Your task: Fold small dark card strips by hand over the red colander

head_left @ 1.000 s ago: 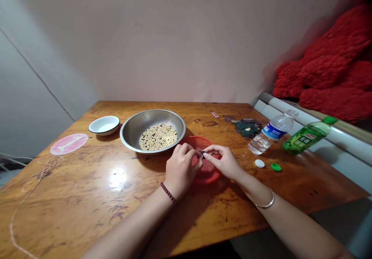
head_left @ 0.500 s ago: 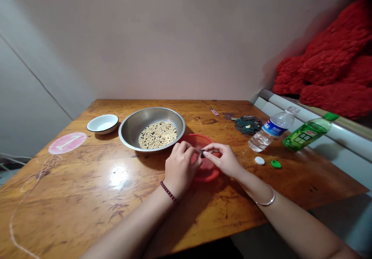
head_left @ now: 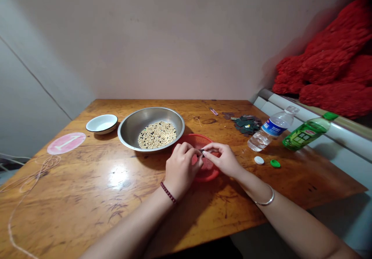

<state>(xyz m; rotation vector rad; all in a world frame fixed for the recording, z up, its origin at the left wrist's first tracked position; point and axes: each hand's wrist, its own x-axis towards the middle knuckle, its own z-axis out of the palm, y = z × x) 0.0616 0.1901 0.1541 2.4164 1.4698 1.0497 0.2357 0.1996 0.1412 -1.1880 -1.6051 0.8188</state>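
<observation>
Both forearms reach in from the near edge over the wooden table [head_left: 95, 212] and angle inward, so the hands meet above the red basket [head_left: 213, 175]. The left hand [head_left: 180, 165] is back-up, its fingers curled well in and drawn toward the thumb; a beaded bracelet [head_left: 167, 192] circles its wrist. The right hand [head_left: 225, 161] comes from the right with its wrist bent toward the left, thumb and forefinger nearly closed together; a silver bangle [head_left: 269, 198] sits on that forearm. Between the two sets of fingertips is a small dark piece [head_left: 202, 151], pinched by both hands over the basket, though the fingers hide most of it. Just beyond the left hand, to the far left, stands the metal basin [head_left: 128, 125] with pale and dark beans [head_left: 158, 135].
</observation>
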